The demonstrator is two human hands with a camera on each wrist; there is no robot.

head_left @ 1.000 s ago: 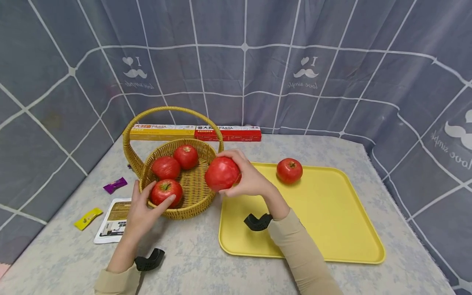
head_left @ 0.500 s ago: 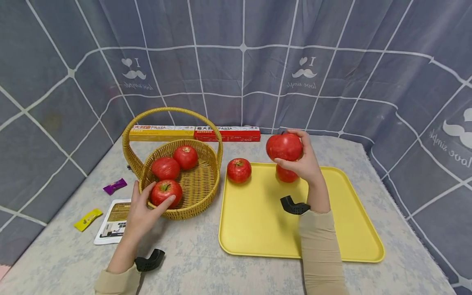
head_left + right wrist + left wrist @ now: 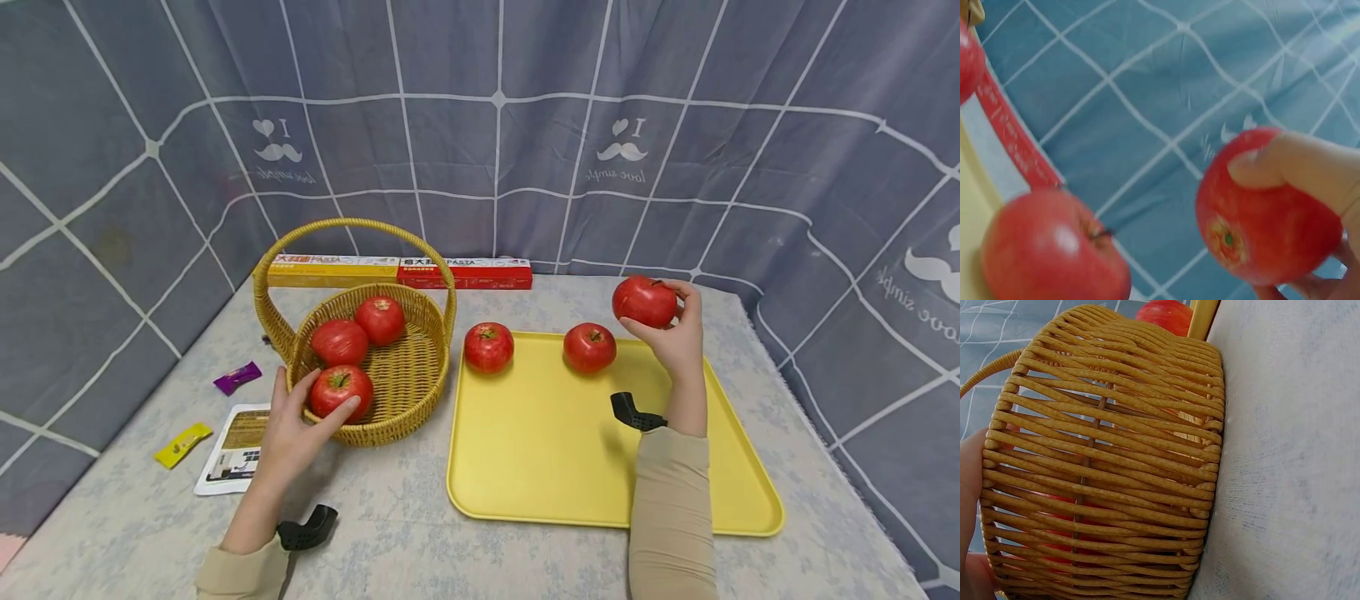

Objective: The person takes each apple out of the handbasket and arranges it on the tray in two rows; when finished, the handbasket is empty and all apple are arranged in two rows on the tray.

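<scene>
My right hand (image 3: 673, 327) grips a red apple (image 3: 643, 300) in the air over the far right corner of the yellow tray (image 3: 570, 467). The right wrist view shows this apple (image 3: 1266, 212) with a fingertip pressed on it. Two more apples (image 3: 488, 347) (image 3: 589, 347) sit along the tray's far edge. My left hand (image 3: 296, 425) holds the near wall of the wicker basket (image 3: 397, 408), its thumb by the rim. Three apples lie in the basket, the nearest apple (image 3: 340, 390) just past my thumb. In the left wrist view the basket wall (image 3: 1104, 456) fills the frame.
Two long pasta boxes (image 3: 401, 272) lie against the back curtain behind the basket. A purple wrapper (image 3: 237, 377), a yellow wrapper (image 3: 182, 443) and a printed leaflet (image 3: 232, 450) lie left of the basket. Grey curtain walls close in the table on three sides.
My right hand has carried its apple from beside the basket rightwards across the tray to its far right corner. The left hand has stayed on the basket.
</scene>
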